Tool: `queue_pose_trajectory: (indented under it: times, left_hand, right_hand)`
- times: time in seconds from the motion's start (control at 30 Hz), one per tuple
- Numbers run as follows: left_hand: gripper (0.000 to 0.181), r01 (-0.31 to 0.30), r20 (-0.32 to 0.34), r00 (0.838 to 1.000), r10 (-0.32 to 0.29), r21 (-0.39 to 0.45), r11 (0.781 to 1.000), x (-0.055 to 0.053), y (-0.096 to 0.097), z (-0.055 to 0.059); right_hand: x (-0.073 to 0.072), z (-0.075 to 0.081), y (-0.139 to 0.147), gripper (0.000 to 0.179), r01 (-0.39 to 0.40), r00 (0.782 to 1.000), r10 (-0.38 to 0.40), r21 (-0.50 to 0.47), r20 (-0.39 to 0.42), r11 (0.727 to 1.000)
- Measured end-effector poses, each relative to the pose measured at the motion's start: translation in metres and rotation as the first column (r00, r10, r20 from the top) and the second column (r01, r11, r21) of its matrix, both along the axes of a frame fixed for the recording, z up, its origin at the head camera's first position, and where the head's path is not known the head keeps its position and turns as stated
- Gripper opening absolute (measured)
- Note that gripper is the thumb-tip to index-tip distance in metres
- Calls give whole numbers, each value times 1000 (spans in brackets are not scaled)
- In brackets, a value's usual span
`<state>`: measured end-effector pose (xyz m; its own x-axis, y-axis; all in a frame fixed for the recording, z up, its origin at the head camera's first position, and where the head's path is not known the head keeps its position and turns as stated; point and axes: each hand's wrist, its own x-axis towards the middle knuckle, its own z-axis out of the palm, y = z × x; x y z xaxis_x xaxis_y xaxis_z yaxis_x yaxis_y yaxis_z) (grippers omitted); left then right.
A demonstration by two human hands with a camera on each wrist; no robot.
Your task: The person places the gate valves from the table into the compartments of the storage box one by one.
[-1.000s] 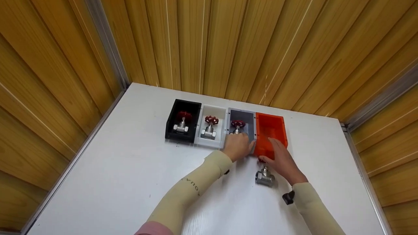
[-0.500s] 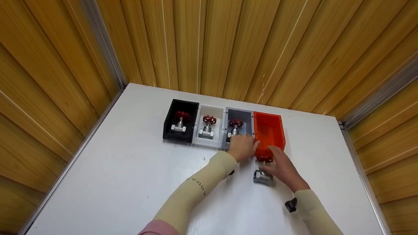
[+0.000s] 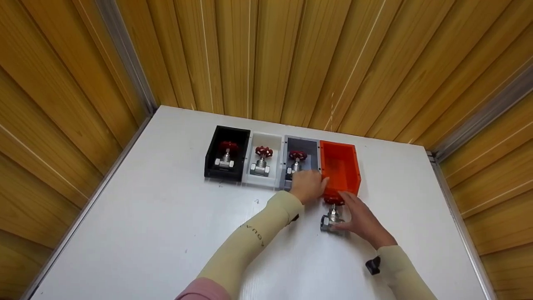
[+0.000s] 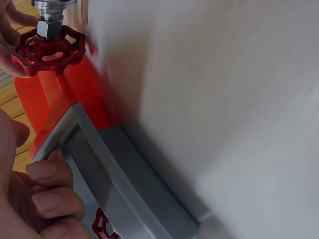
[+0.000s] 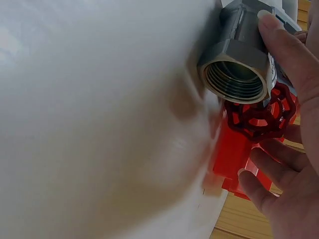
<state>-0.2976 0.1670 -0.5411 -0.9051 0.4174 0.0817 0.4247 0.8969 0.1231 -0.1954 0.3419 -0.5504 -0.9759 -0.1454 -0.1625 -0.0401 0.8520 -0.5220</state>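
Note:
A steel valve with a red handwheel (image 3: pixel 332 216) is in front of the orange bin (image 3: pixel 340 164), its wheel end toward the bin. My right hand (image 3: pixel 364 218) holds it from the right, thumb on the metal body and fingers around the handwheel. In the right wrist view the valve's threaded opening (image 5: pixel 234 82) faces the camera. My left hand (image 3: pixel 307 186) grips the front part of the grey bin (image 3: pixel 306 146), its fingers curled at the rim (image 4: pixel 99 142). Inside that bin another valve (image 3: pixel 296 160) is partly covered by the left hand.
The white bin (image 3: pixel 265 137) and the black bin (image 3: pixel 213 154) continue the row to the left, each with a red-wheeled valve in it. The bins stand side by side on a white table (image 3: pixel 166 208) near its back edge. Wood-look panels (image 3: pixel 275 62) rise behind and on both sides.
The right hand has come down from beside the orange bin's front onto the valve, its thumb moving to the body. The left hand has shifted slightly right at the grey bin.

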Motion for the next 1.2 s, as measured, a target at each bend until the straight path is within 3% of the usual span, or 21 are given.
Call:
queue_pose_trajectory:
  times: [0.17, 0.57, 0.77, 1.03, 1.2]
  left_hand:
    - [52, -8, -8, 1000, 8, 19, 1000, -1, 0, 1]
    - [54, -30, -15, 999, 30, 8, 1000, -6, 5, -1]
    - [53, -39, -24, 999, 39, 2, 999, -7, 8, -2]
    - [49, -61, -9, 998, 61, -13, 998, -8, 12, -6]
    - [49, -56, 6, 998, 57, -48, 997, -5, 13, -2]
  right_hand:
    - [4, 0, 0, 121, -15, 1000, 15, 10, 22, 1000]
    - [13, -3, 1, 125, -55, 998, 56, 81, -12, 995]
    - [13, -2, -1, 126, -53, 998, 52, 43, 31, 998]
    - [10, 1, -5, 128, -53, 997, 47, 106, 60, 993]
    - [11, 4, -5, 124, -55, 996, 47, 109, 77, 992]
